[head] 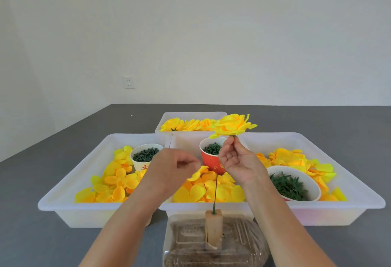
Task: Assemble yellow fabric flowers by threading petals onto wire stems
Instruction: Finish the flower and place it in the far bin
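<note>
An assembled yellow flower is pinched at its short green base between the thumb and fingertips of the right hand, palm turned toward the camera, and is held up above the red cup of green parts. The left hand is curled, and a single yellow petal is nipped at its fingertips, just left of the tip of the wire stem. The stem is stood upright in a small pale block, which is set on a clear plastic box at the near edge. Behind these, loose yellow petals are heaped in the white trays. A white cup and a white bowl, both filled with green pieces, are seated in the left and right trays. Finished flowers are lined up in the far tray. Everything is laid on a grey table.
</note>
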`<state>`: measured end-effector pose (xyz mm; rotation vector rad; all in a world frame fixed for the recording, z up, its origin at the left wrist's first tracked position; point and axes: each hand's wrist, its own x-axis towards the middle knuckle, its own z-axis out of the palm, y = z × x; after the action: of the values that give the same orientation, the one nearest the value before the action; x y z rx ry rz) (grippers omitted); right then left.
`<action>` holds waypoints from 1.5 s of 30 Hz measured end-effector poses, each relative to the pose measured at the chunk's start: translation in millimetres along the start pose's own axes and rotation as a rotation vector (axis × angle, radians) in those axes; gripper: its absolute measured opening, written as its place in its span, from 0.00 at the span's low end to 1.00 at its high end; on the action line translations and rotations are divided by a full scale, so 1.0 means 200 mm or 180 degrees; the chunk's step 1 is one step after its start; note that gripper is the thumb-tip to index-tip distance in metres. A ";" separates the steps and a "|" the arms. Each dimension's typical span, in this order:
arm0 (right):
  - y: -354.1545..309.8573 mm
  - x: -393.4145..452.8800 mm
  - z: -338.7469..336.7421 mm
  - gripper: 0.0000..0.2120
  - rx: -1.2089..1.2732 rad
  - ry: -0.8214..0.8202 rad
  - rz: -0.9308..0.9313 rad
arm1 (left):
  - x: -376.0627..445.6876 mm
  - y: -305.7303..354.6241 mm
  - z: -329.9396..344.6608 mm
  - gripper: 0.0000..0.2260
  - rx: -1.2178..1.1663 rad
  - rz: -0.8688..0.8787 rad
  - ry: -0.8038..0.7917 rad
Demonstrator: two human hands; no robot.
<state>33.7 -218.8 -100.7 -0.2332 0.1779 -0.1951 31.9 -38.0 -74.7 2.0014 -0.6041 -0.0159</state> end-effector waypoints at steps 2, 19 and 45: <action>0.01 0.03 0.00 0.07 -0.0082 -0.0071 -0.0016 | 0.08 0.02 0.03 0.08 -0.0320 0.0048 0.0188; 0.07 0.26 -0.07 0.08 -0.1009 -0.0338 0.0210 | 0.45 -0.07 0.12 0.10 -0.2306 -0.1115 0.0547; 0.02 0.39 -0.11 0.08 -0.3309 -0.1075 -0.0207 | 0.62 -0.38 0.09 0.08 -0.3143 -0.0519 0.0216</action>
<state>105.2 -235.7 -135.5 -1.2980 -0.0819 -0.1096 167.8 -76.3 -117.1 1.0751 -0.2854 -0.2884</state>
